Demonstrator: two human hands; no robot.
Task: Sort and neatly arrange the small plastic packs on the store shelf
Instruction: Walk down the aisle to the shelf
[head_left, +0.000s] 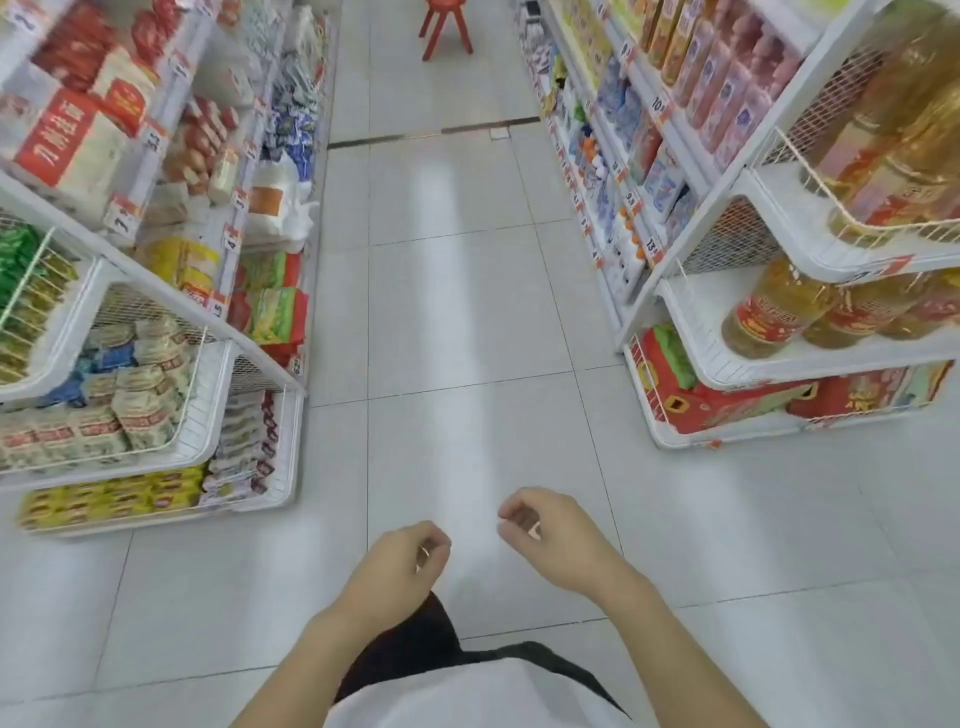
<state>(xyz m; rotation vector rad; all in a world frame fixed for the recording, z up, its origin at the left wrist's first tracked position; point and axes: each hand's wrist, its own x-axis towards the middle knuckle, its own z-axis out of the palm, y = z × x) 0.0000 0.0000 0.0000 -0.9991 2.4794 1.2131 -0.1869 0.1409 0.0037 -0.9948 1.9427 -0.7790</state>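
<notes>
We note our left hand (402, 564) and right hand (553, 540) loosely curled, holding nothing, right of the white wire-fronted shelf (208, 410) of small plastic packs (140, 410).

head view: single wide-angle camera | looked forward and down along pale tiled aisle floor (457, 312) | white wire-fronted store shelves (208, 395) near on both sides | red plastic stool (445, 26) far ahead

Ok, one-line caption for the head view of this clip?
Both hands, left hand and right hand, loosely curled and empty over the aisle floor, small plastic packs shelved at left.
</notes>
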